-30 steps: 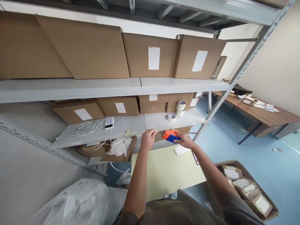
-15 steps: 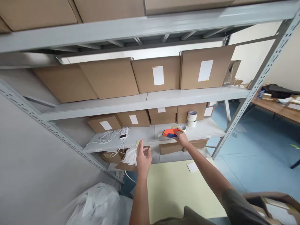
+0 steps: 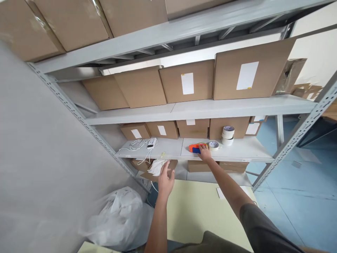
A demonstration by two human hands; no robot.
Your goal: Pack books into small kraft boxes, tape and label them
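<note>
My right hand (image 3: 204, 153) reaches to the shelf, its fingers closed over the right end of an orange-and-blue handheld tool (image 3: 195, 148). The tool lies level at the shelf surface; its exact kind is hard to make out. Just right of it is a flat roll of tape (image 3: 213, 146), and beyond that two white tape rolls (image 3: 228, 135) are stacked. My left hand (image 3: 165, 181) hovers lower down with fingers apart, holding nothing. Behind its fingertips is a bundle of white cloth, perhaps gloves (image 3: 156, 167), in an open carton.
A white power strip (image 3: 152, 143) with a coiled cable (image 3: 137, 144) sits on the same shelf (image 3: 171, 149). Cartons (image 3: 188, 82) fill the levels above. A pale table top (image 3: 205, 211) is below my arms; a white plastic bag (image 3: 118, 218) stands at left.
The orange-and-blue tool has come down onto the shelf surface with my right hand on it. My left hand stays raised and open. The view has shifted left.
</note>
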